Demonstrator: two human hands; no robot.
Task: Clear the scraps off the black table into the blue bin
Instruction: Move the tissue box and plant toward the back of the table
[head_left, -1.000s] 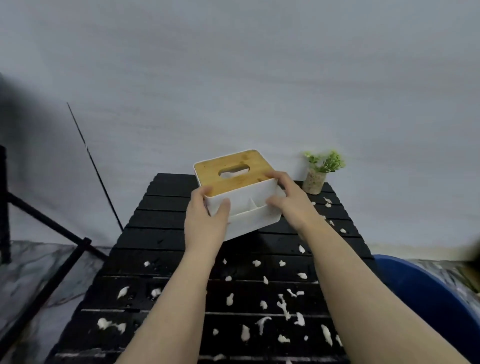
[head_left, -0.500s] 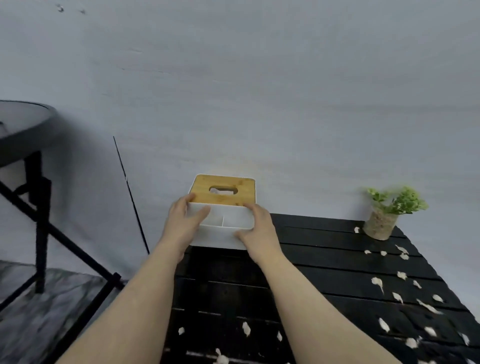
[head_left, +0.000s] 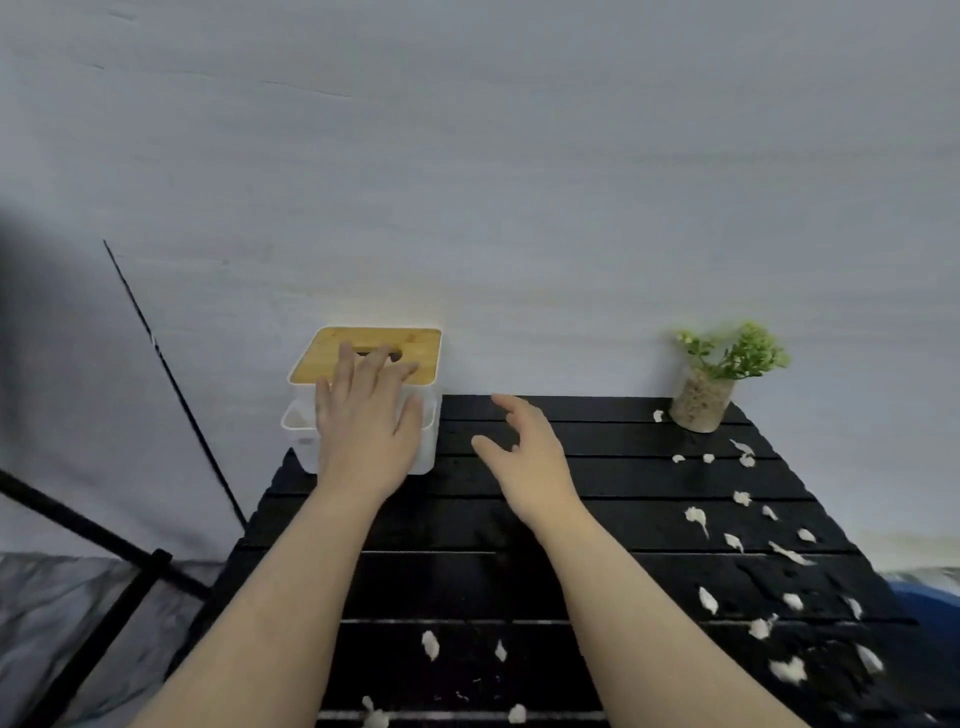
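Observation:
A black slatted table (head_left: 597, 525) carries several white paper scraps (head_left: 696, 517), mostly along its right side and near edge. A white tissue box with a wooden lid (head_left: 415, 345) stands at the table's far left corner against the wall. My left hand (head_left: 363, 421) hovers over the box front with fingers spread, holding nothing. Beside the box, above the bare slats, my right hand (head_left: 524, 457) is open too. Only a sliver of the blue bin (head_left: 930, 597) shows at the right edge, below table level.
A small green plant in a cork pot (head_left: 704, 400) stands at the far right corner. A black metal stand (head_left: 130, 571) with slanted legs is on the floor to the left. The grey wall runs right behind the table.
Both hands have let go of the tissue box, which now rests at the far left corner. The right hand has drawn away to the right, the left has spread open over it.

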